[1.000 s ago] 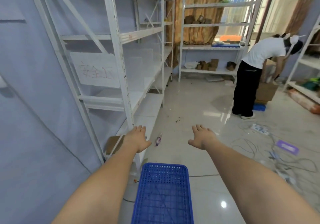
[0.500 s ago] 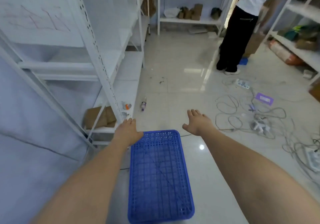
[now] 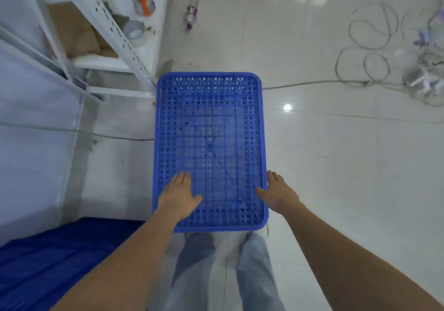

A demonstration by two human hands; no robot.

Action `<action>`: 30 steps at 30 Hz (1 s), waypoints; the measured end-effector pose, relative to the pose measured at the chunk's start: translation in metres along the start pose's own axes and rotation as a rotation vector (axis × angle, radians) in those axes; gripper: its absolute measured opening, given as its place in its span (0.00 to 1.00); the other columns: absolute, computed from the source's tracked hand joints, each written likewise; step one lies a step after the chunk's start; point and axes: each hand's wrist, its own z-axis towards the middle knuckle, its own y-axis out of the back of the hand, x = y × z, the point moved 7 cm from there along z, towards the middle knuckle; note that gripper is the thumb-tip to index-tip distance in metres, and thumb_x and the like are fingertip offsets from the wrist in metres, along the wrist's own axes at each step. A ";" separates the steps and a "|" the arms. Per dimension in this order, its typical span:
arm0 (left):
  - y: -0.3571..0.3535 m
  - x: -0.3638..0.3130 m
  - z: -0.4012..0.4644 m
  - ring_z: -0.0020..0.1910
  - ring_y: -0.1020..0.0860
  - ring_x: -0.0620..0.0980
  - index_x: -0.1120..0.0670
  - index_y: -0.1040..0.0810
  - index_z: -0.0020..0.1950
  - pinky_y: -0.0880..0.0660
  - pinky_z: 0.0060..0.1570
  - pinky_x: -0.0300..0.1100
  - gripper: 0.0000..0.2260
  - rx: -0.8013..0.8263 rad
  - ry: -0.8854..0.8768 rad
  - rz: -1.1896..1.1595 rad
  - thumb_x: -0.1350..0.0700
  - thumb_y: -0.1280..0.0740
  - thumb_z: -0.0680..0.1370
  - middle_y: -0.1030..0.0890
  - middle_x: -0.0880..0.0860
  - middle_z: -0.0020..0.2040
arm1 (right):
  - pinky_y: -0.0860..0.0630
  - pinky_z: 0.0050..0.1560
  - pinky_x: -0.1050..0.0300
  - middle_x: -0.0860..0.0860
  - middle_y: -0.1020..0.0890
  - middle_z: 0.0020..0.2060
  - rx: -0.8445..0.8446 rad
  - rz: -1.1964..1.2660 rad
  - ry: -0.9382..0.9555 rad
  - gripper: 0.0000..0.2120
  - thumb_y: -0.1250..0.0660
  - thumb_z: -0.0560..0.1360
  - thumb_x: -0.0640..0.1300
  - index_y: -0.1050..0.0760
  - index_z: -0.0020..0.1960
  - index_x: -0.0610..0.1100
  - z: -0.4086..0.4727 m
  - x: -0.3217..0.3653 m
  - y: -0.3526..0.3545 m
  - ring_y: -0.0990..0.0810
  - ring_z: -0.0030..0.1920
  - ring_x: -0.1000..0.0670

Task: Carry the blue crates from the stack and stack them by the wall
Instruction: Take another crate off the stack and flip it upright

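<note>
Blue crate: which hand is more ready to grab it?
Probably the right hand: it sits beside the blue crate's right rim, ready to curl under. The left hand lies flat over the crate.

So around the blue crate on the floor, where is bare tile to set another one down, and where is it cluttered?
Bare tile lies right of the blue crate, between it and the cable coils, and left of it toward the wall. Crowded: the shelf foot with tape rolls, and the cables at far right. A thin cord crosses the right patch.
</note>
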 end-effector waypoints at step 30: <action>-0.105 0.020 0.144 0.71 0.35 0.58 0.51 0.41 0.77 0.21 0.47 0.52 0.29 -0.270 0.324 -0.453 0.47 0.36 0.78 0.55 0.46 0.79 | 0.30 0.42 0.52 0.47 0.27 0.42 -0.165 0.693 -0.138 0.09 0.37 0.78 0.43 0.33 0.52 0.39 0.197 -0.067 -0.044 0.28 0.44 0.45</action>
